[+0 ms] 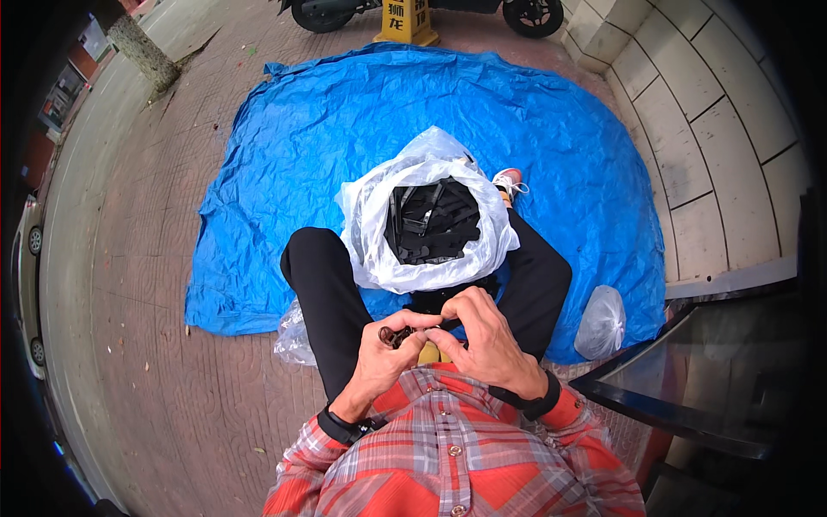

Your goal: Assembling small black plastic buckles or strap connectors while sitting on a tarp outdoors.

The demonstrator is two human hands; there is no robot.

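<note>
My left hand [385, 349] and my right hand [482, 334] meet close to my chest, fingers pinched together on a small dark part [399, 334]. Most of the part is hidden by my fingers. Just beyond my hands, between my knees in black trousers, stands an open white plastic bag [370, 233] filled with several black plastic pieces [433, 221]. I sit over a crumpled blue tarp [301, 138] spread on brick paving.
A small clear plastic bag [600, 323] lies on the tarp at my right, another clear bag [293, 340] by my left leg. A yellow post base [407, 21] and scooter wheels [532, 15] stand beyond the tarp. A tiled wall [715, 129] rises on the right, a dark glass surface [715, 379] at lower right.
</note>
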